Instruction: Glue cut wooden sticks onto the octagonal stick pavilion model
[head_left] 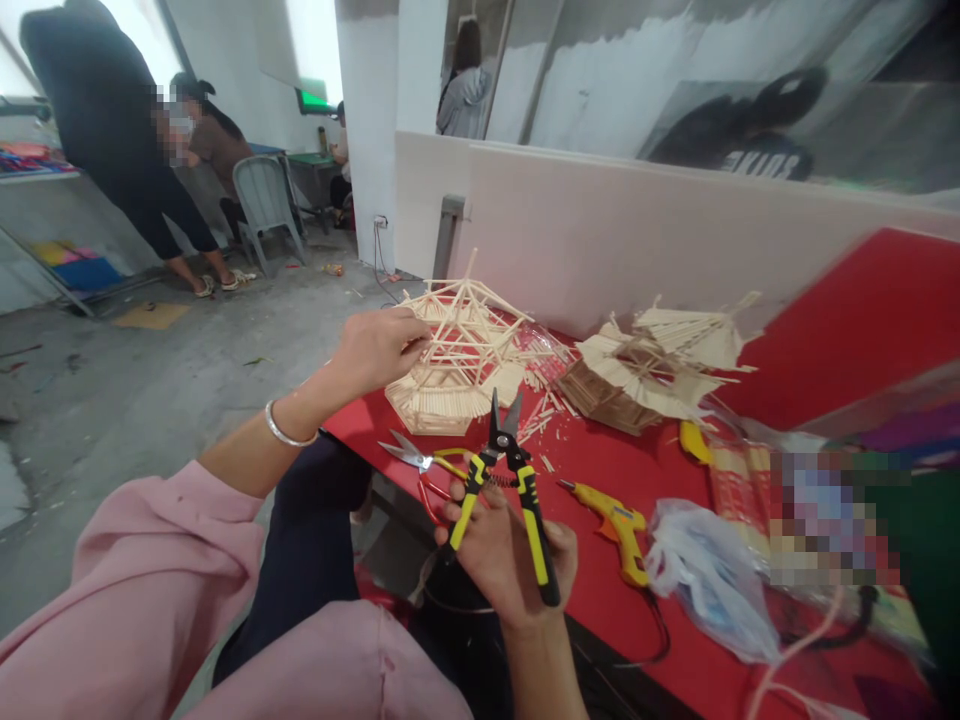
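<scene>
- Primary relation: the stick model [454, 380] lies ahead of our right hand [499, 562] and slightly to its left, just beyond the tips of the snips [501, 440].
- Long axis: the snips point away from us, blades toward the near right side of the stick model; the model's own axis stands upright, ending in a single stick at the peak.
- Nearer hand: our left hand [379, 350] is at the left side of the stick model, fingertips against its frame; our right hand is well short of it.
- Left grip: we bring thumb and fingers close together; we cannot tell whether a stick is clamped between them.
- Right grip: we hold the snips palm up, fingers behind one handle and thumb beside the other; handles and blades stand apart.
- Left of the right grip: scissors [425, 463], on the red table [634, 465].
- Right of the right grip: a glue gun [622, 522], then a plastic bag [705, 580].
- Ahead and right of the right grip: loose stick pieces [538, 425], with a second stick model [637, 378] farther right.
</scene>
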